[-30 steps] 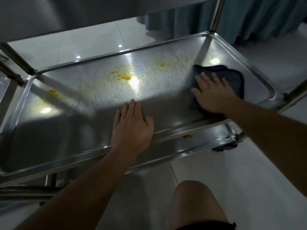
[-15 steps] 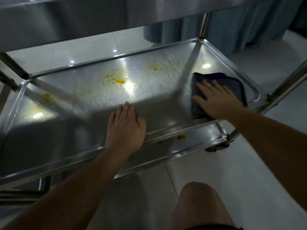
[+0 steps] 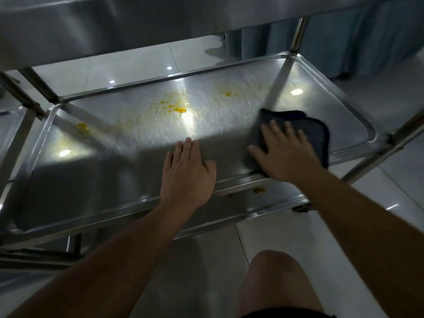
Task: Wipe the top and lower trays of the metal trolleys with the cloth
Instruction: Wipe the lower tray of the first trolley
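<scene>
Cloth (image 3: 314, 131) flat under right hand (image 3: 286, 154), long axis front-to-back.

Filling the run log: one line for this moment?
right hand presses cloth | left hand flat on lower tray | yellow stains unwiped

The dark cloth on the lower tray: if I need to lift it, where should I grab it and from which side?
Probably the far right corner of the dark cloth, coming from above and the right. It lies flat on the lower tray, the right hand presses its near part, and that bound edge is uncovered with bare tray beside it.
</scene>
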`<control>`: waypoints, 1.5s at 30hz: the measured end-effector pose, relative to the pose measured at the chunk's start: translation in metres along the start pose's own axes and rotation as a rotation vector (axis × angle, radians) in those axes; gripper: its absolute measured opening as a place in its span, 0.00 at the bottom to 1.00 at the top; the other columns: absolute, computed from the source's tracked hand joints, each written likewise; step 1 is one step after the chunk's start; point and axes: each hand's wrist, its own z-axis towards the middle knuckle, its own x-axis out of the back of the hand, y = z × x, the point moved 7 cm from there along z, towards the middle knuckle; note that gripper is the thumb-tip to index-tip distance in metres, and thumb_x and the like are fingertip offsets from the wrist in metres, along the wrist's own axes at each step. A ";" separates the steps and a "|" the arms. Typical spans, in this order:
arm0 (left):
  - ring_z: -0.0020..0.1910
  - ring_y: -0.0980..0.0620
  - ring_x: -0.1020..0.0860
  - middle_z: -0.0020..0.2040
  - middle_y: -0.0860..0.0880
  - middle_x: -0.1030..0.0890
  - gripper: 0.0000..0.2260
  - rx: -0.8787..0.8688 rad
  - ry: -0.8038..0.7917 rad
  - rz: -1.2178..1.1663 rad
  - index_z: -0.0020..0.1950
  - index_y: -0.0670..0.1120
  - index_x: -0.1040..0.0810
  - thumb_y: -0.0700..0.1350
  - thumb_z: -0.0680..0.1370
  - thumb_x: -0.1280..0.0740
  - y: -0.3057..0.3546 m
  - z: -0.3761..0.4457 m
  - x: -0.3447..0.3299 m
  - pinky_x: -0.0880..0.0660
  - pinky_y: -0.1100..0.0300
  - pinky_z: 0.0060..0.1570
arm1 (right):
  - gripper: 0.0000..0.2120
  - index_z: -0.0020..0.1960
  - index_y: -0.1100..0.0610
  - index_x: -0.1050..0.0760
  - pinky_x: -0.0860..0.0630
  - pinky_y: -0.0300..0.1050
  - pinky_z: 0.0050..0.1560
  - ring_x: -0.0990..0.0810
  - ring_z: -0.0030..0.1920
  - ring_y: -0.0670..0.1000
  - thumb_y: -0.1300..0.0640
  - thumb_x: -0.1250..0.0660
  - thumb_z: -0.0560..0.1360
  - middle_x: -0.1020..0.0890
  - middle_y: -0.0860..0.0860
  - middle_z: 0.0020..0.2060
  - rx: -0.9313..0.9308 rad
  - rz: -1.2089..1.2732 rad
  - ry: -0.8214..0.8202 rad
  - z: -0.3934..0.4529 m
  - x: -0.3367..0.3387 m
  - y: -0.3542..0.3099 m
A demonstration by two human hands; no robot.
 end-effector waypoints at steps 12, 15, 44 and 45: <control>0.86 0.50 0.53 0.87 0.48 0.49 0.33 -0.011 0.012 -0.025 0.87 0.46 0.48 0.57 0.83 0.57 -0.001 0.000 0.000 0.56 0.49 0.83 | 0.30 0.83 0.39 0.52 0.56 0.61 0.80 0.54 0.83 0.55 0.35 0.56 0.83 0.52 0.47 0.84 0.158 -0.034 0.022 -0.006 -0.006 -0.030; 0.86 0.50 0.53 0.87 0.48 0.49 0.33 -0.025 0.010 -0.021 0.87 0.46 0.48 0.57 0.83 0.58 -0.002 0.000 0.000 0.57 0.50 0.83 | 0.29 0.82 0.38 0.50 0.54 0.65 0.79 0.52 0.83 0.58 0.35 0.53 0.83 0.50 0.54 0.84 -0.049 -0.029 0.039 0.004 0.007 0.029; 0.86 0.47 0.56 0.87 0.48 0.53 0.31 0.004 -0.282 -0.152 0.87 0.45 0.50 0.54 0.86 0.46 -0.003 0.006 0.024 0.55 0.47 0.82 | 0.15 0.59 0.59 0.29 0.33 0.48 0.39 0.17 0.49 0.59 0.50 0.49 0.87 0.17 0.57 0.52 -0.002 -0.254 0.144 -0.084 0.015 -0.075; 0.86 0.47 0.55 0.87 0.48 0.53 0.31 0.002 -0.305 -0.152 0.87 0.45 0.49 0.54 0.86 0.45 -0.005 0.002 0.027 0.53 0.46 0.82 | 0.14 0.61 0.59 0.30 0.33 0.48 0.41 0.18 0.52 0.59 0.51 0.48 0.87 0.18 0.58 0.55 0.025 -0.209 0.103 -0.086 0.013 -0.085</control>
